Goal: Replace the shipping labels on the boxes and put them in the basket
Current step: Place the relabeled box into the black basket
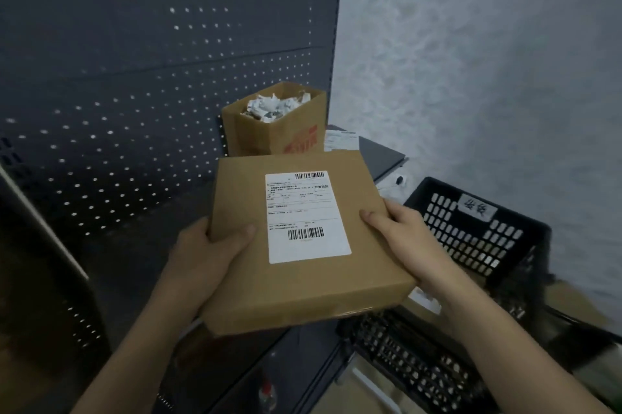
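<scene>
A flat brown cardboard box (313,285) is held in the air in front of me. A white shipping label (306,216) with two barcodes is stuck flat on its top. My left hand (205,252) grips the box's left edge, thumb on top. My right hand (404,238) grips the right edge, thumb on top beside the label. A black plastic basket (471,231) with a handwritten tag stands to the right, just beyond my right hand. Another box shows inside it below my right wrist.
A tall open cardboard box (279,130) full of crumpled paper scraps stands behind the held box, against the dark pegboard wall (134,76). Sheets of labels (340,140) lie on a grey shelf beside it. A pale wall rises at the right.
</scene>
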{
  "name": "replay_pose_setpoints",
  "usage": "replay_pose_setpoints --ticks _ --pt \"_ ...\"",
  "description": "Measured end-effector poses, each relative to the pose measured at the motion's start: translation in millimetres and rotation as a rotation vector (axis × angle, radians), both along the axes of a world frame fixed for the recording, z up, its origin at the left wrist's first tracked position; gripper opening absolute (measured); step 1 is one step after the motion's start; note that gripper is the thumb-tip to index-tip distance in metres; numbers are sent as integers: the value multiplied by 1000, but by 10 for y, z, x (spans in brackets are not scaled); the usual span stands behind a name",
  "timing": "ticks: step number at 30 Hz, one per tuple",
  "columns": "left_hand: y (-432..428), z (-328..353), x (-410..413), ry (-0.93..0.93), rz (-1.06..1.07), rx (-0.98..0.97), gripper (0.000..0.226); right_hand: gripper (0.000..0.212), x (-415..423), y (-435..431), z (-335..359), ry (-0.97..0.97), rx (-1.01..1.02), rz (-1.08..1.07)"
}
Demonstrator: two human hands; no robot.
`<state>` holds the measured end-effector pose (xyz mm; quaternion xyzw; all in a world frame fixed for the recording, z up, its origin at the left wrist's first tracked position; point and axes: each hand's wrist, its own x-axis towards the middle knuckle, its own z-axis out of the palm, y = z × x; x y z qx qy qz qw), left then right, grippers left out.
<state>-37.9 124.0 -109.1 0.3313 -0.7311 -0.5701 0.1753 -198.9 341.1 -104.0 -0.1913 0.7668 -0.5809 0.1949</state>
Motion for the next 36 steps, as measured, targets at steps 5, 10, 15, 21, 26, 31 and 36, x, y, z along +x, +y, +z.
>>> replay_pose_setpoints --ticks 5,10,15,21,26,31,36 --pt "486 -71 -521 -16 -117 49 35 19 -292 632 -77 4 37 -122" --pt "1009 -140 -1118 -37 -225 40 23 18 -593 1268 -207 -28 14 -240" --pt "1424 -255 -1667 -65 -303 27 32 19 -874 1716 -384 -23 50 -369" --pt "1629 -336 -2233 -68 -402 8 31 19 -1103 2021 -474 -25 71 -510" --pt "1705 -472 -2764 -75 -537 13 27 16 -1298 2134 -569 -24 100 -653" --pt "1770 -711 -3236 -139 -686 -21 40 18 -1467 2193 -882 -69 209 -791" --pt "1784 -1118 -3546 -228 -766 27 48 23 -1543 2124 -1214 -163 231 -847"
